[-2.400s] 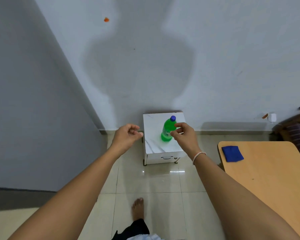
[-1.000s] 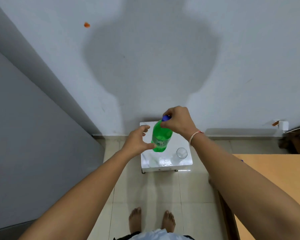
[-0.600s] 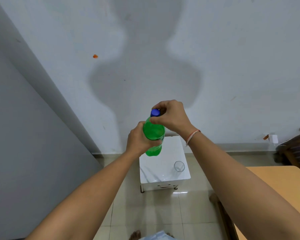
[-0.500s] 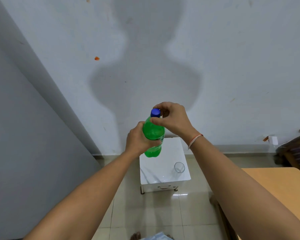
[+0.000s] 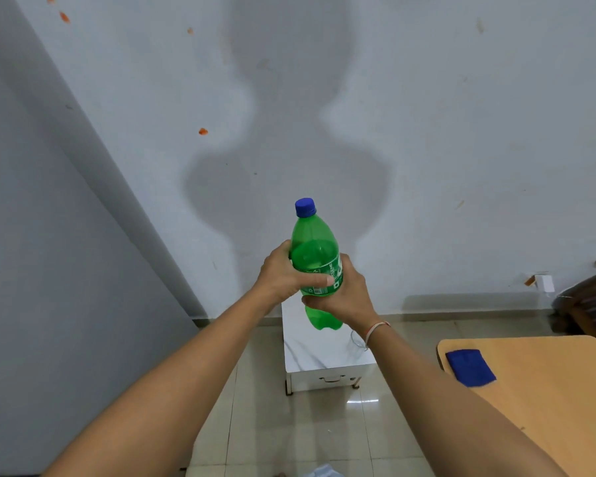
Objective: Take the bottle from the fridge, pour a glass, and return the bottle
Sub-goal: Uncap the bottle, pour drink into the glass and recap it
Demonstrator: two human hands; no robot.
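Note:
A green plastic bottle (image 5: 313, 249) with a blue cap (image 5: 305, 206) is held upright in the air, above the small white marble-top table (image 5: 307, 352). My left hand (image 5: 283, 275) wraps its label from the left, thumb across the front. My right hand (image 5: 344, 294) grips the lower body from the right. The cap is on and no hand touches it. A clear glass (image 5: 356, 339) stands on the white table, mostly hidden behind my right wrist.
A wooden table (image 5: 544, 401) with a blue cloth (image 5: 470, 366) sits at the right. A grey wall is close behind the white table, and another wall runs along the left. Tiled floor (image 5: 289, 432) lies below. Dark furniture (image 5: 592, 301) stands at the far right.
My right hand has left the cap and dropped to the bottle's lower body. The bottle sits a little higher in view, and the camera has tilted so the glass is now behind my wrist.

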